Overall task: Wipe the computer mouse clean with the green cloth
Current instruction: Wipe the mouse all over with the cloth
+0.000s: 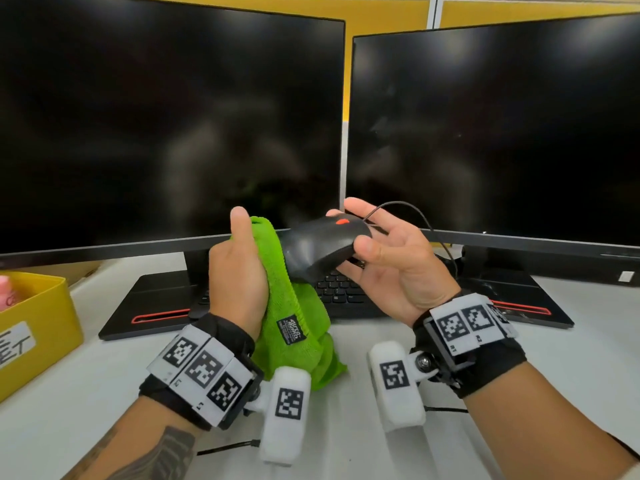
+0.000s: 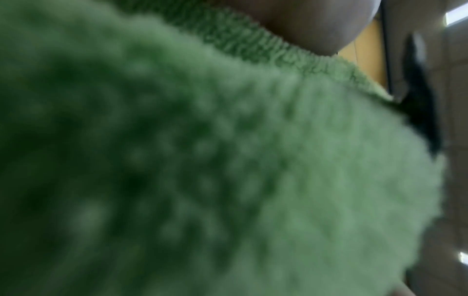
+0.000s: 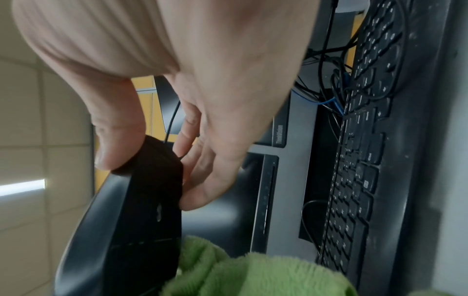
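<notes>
Right hand (image 1: 388,258) grips mouse (image 1: 322,244); left hand (image 1: 239,271) presses green cloth (image 1: 294,323) against it.

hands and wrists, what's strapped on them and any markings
Both hands, left and right, are bare, no gloves or sleeves. Each wrist wears a black wrist strap carrying white square-coded marker tags, with a white padded camera pod hanging below, also tagged. The left forearm shows a dark tattoo.
</notes>
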The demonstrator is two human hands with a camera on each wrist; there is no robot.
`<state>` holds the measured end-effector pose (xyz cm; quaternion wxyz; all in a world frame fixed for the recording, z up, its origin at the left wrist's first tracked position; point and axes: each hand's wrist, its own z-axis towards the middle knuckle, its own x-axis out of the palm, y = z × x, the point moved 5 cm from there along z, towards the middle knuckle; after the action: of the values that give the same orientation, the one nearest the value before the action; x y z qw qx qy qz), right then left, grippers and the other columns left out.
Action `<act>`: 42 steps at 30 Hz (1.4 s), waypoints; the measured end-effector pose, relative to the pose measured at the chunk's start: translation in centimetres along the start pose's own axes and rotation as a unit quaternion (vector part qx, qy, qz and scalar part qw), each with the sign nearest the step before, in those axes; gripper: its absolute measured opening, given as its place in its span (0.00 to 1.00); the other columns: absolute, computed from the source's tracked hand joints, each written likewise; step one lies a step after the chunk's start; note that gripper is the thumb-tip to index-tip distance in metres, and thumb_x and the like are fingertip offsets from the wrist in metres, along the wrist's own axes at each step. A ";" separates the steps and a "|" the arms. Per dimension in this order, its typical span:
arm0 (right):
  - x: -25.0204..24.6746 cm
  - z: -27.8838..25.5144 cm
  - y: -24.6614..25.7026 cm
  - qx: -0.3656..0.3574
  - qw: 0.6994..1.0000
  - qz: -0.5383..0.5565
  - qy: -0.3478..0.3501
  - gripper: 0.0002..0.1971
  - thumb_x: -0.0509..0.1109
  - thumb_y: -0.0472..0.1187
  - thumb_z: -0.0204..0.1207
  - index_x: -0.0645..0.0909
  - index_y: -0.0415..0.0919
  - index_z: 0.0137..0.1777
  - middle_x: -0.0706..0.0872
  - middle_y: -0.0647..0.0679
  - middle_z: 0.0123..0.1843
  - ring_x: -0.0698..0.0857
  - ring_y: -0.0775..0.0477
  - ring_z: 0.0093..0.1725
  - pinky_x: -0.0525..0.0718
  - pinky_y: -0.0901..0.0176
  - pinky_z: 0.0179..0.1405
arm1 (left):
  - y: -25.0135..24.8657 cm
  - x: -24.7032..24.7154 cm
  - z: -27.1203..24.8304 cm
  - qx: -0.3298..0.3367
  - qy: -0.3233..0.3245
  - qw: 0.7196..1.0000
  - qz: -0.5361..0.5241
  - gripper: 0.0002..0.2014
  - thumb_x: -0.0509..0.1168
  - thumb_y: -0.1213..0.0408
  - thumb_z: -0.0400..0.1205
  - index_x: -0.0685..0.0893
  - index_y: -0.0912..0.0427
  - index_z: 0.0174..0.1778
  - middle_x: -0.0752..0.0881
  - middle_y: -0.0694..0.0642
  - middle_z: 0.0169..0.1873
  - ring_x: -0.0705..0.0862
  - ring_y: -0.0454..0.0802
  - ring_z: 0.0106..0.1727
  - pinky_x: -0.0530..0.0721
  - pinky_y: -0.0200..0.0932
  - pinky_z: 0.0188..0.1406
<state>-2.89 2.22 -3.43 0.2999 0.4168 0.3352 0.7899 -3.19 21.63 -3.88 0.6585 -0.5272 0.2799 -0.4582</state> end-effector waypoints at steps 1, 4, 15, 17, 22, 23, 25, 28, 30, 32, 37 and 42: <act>-0.2 -0.1 0.3 -0.001 1.000 0.004 0.009 0.34 0.74 0.25 0.71 0.71 0.32 0.79 0.86 0.35 0.67 0.90 0.38 0.59 0.90 0.41 0.58 | 0.0 0.0 0.2 -0.004 -0.002 1.000 -0.014 0.31 0.52 0.43 0.94 0.78 0.60 0.31 0.79 0.51 0.30 0.76 0.45 0.30 0.75 0.28 0.26; -0.6 -0.1 0.7 0.011 1.000 0.024 0.014 0.44 0.88 0.38 0.61 0.73 0.35 0.78 0.86 0.35 0.71 0.88 0.36 0.63 0.88 0.38 0.61 | 0.6 -0.4 0.9 -0.040 -0.014 0.995 -0.095 0.29 0.57 0.34 0.87 0.88 0.54 0.37 0.91 0.52 0.42 0.89 0.51 0.47 0.85 0.45 0.62; -0.5 -0.3 0.1 0.083 0.995 0.057 -0.027 0.29 0.54 0.56 0.84 0.92 0.39 0.61 0.87 0.45 0.74 0.89 0.46 0.59 0.85 0.42 0.59 | -0.1 2.0 -1.2 -0.042 0.193 0.940 -0.279 0.26 0.59 0.49 0.87 0.88 0.61 0.72 0.91 0.67 0.67 0.88 0.67 0.71 0.86 0.64 0.72; 0.1 -0.2 -0.3 0.088 0.993 0.069 -0.025 0.29 0.56 0.55 0.84 0.92 0.36 0.59 0.91 0.42 0.68 0.91 0.46 0.57 0.88 0.47 0.55 | -0.4 2.6 -1.7 0.022 0.240 0.949 -0.202 0.22 0.71 0.52 0.82 0.89 0.57 0.70 0.93 0.57 0.66 0.90 0.54 0.70 0.86 0.57 0.73; 1.4 -0.2 -1.2 0.097 0.990 0.102 -0.021 0.24 0.61 0.53 0.83 0.89 0.35 0.61 0.93 0.38 0.57 0.92 0.41 0.57 0.87 0.46 0.65 | -0.3 4.2 -3.3 0.191 0.361 0.912 0.019 0.39 0.75 0.45 0.83 0.64 0.37 0.87 0.76 0.35 0.80 0.76 0.29 0.79 0.74 0.35 0.80; 1.4 -0.2 -1.3 0.097 0.990 0.098 -0.023 0.23 0.62 0.53 0.82 0.90 0.35 0.59 0.93 0.38 0.55 0.92 0.41 0.55 0.87 0.46 0.65 | -0.1 4.3 -3.4 0.192 0.371 0.908 0.024 0.37 0.74 0.47 0.84 0.63 0.38 0.87 0.78 0.27 0.75 0.78 0.25 0.76 0.75 0.30 0.76; 1.5 -0.2 -1.6 0.098 0.991 0.086 -0.022 0.22 0.64 0.52 0.81 0.89 0.35 0.60 0.92 0.38 0.55 0.91 0.41 0.54 0.86 0.47 0.66 | -0.1 4.2 -3.0 0.212 0.326 0.921 0.022 0.30 0.70 0.48 0.87 0.67 0.48 0.82 0.84 0.26 0.62 0.83 0.25 0.65 0.79 0.27 0.66; 1.1 0.0 -2.4 0.096 0.993 0.053 -0.034 0.23 0.69 0.48 0.80 0.83 0.32 0.68 0.87 0.33 0.61 0.85 0.37 0.61 0.76 0.39 0.78 | -0.1 3.7 -2.4 0.227 0.255 0.940 0.006 0.28 0.67 0.45 0.88 0.76 0.62 0.76 0.88 0.46 0.59 0.86 0.34 0.62 0.84 0.40 0.71; 1.3 0.0 -2.5 0.090 0.995 0.025 -0.026 0.20 0.70 0.46 0.79 0.86 0.32 0.64 0.87 0.33 0.59 0.85 0.36 0.59 0.77 0.38 0.76 | -0.5 3.5 -2.6 0.217 0.249 0.944 0.001 0.26 0.62 0.44 0.86 0.80 0.62 0.70 0.89 0.37 0.49 0.87 0.28 0.54 0.83 0.31 0.63; 1.4 -0.2 -2.3 0.092 0.996 0.000 -0.011 0.16 0.70 0.45 0.78 0.89 0.34 0.56 0.90 0.36 0.52 0.87 0.40 0.51 0.82 0.45 0.65 | -0.1 3.1 -2.0 0.200 0.231 0.952 0.025 0.25 0.57 0.38 0.88 0.82 0.57 0.63 0.89 0.33 0.45 0.87 0.27 0.52 0.80 0.28 0.58; 0.7 -0.2 -2.6 0.121 0.991 -0.020 -0.052 0.23 0.74 0.50 0.76 0.87 0.33 0.63 0.88 0.32 0.58 0.86 0.35 0.56 0.77 0.36 0.73 | -0.2 2.8 -1.5 0.109 0.211 0.971 -0.025 0.42 0.49 0.17 0.78 0.85 0.48 0.65 0.93 0.48 0.56 0.91 0.41 0.63 0.83 0.54 0.76; 0.6 0.1 -2.4 0.126 0.985 0.041 -0.111 0.19 0.67 0.51 0.84 0.86 0.38 0.64 0.91 0.38 0.56 0.89 0.38 0.55 0.85 0.44 0.65 | -1.4 2.2 -1.7 0.135 0.167 0.973 -0.080 0.19 0.51 0.42 0.93 0.89 0.36 0.60 0.89 0.48 0.58 0.88 0.31 0.56 0.84 0.39 0.69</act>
<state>-2.63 4.10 -5.03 0.2475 0.5496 0.3795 0.7019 -4.13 18.91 -2.76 0.6289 -0.3705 0.2782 -0.6243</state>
